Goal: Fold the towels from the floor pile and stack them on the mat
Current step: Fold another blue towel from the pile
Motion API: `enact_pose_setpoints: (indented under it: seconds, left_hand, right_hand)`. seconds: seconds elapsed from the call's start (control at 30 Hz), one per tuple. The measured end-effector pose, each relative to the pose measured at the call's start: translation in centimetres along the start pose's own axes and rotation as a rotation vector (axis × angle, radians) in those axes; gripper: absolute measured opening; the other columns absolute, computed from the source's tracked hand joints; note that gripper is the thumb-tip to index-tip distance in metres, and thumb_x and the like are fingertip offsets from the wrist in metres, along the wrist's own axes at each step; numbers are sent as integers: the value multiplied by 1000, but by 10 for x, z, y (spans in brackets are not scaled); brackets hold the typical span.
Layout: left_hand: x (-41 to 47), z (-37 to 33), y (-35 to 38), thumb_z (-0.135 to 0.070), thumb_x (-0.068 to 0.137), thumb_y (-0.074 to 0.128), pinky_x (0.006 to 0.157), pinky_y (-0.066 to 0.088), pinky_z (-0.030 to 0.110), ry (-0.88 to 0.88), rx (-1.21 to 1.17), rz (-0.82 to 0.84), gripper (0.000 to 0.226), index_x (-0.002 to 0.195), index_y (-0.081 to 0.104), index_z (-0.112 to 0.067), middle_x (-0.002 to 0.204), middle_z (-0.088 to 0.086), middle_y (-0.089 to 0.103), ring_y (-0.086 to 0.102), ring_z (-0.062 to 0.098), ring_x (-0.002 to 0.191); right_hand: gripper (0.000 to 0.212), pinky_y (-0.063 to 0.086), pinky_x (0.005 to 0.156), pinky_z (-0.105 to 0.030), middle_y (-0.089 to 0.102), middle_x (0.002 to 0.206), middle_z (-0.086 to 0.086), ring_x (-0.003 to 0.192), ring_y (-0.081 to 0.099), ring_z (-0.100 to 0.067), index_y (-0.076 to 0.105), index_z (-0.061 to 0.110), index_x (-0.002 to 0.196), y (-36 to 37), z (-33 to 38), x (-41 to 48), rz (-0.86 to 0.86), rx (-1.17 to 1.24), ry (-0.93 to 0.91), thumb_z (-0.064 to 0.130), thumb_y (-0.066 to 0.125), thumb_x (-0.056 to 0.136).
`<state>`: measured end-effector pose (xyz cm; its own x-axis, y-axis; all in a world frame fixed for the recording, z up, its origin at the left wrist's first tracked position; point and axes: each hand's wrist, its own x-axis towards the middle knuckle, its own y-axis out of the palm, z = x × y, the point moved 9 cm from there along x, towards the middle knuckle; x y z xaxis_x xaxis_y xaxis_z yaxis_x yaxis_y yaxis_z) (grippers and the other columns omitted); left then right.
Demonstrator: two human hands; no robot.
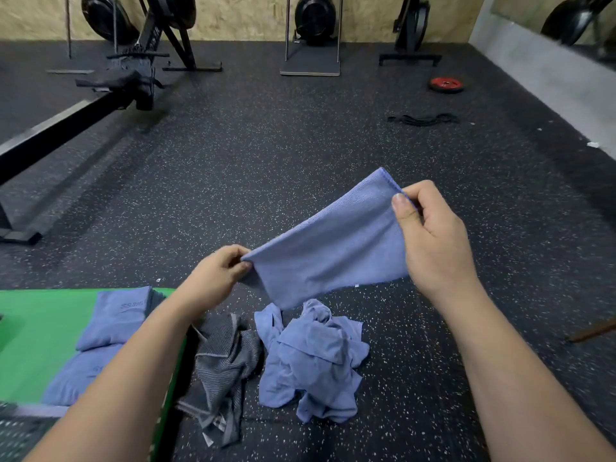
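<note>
Holding a blue towel (pixel 330 248) up off the floor, we have it stretched on a slant, the high end toward two o'clock and the low end toward eight. It looks already doubled once. Our left hand (pixel 221 270) pinches the low corner between the thumb and curled fingers. Our right hand (pixel 433 238) pinches the high edge, thumb flat on the near face and fingers curled behind.

Both grips sit right at the margin of the cloth, so the likeliest fault is a layer slipping out of a pinch and the fold falling open. With one end higher than the other, the edges may also meet crooked at the next fold.

Below, at six o'clock, the towel's hanging edge comes close to the crumpled blue towel (pixel 313 355), with the grey striped towel (pixel 223 358) beside it at seven. If we lower our hands here, the cloth could drag into that pile.

The green mat (pixel 40 328) lies at eight o'clock with folded blue towels (pixel 116 318) on it. Our left forearm already crosses its edge, and a careless swing that way could push them askew.
</note>
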<state>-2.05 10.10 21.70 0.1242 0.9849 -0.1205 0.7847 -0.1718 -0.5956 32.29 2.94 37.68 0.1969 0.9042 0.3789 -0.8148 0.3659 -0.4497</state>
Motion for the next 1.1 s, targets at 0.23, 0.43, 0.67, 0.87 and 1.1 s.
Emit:
enact_pose_setpoints:
  seconds: [0.23, 0.43, 0.67, 0.87, 1.1]
  left_hand:
    - [-1, -2, -33, -18, 100, 69, 90, 52, 43, -78, -626, -183, 10, 91, 66, -18, 81, 0, 64, 58, 19, 84]
    - [-10, -25, -39, -25, 99, 73, 85, 55, 34, -60, -902, -148, 33, 126, 70, -6, 108, 6, 77, 72, 18, 98]
    - [-15, -22, -51, -43, 91, 81, 97, 54, 44, -137, -930, -249, 31, 107, 78, -16, 108, 10, 76, 70, 24, 98]
    - [-23, -11, -77, -63, 96, 72, 71, 36, 38, -91, -662, -553, 56, 81, 62, -11, 79, 1, 53, 44, 15, 75]
    - [-28, -16, -86, -53, 108, 56, 63, 31, 43, -94, -238, -641, 54, 65, 49, -21, 58, -10, 42, 35, 16, 64]
  right_hand:
    - [11, 37, 60, -18, 57, 73, 8, 67, 50, -3, 58, 20, 103, 1, -13, 2, -25, -17, 127, 12, 52, 103]
    - [16, 37, 65, -38, 58, 74, 1, 67, 45, -11, 63, 17, 84, 8, -29, 2, -34, 110, 284, 14, 52, 95]
    - [18, 42, 66, -39, 62, 71, -2, 65, 49, -12, 67, 21, 97, 24, -33, 0, 50, 35, 190, 36, 63, 107]
    - [16, 37, 61, -27, 54, 70, 7, 62, 45, -8, 59, 21, 99, 5, -33, 1, -79, -83, 178, 31, 55, 111]
    - [15, 38, 59, -27, 57, 70, 3, 64, 49, -13, 56, 20, 103, 4, -24, -3, -99, -156, 166, 30, 50, 113]
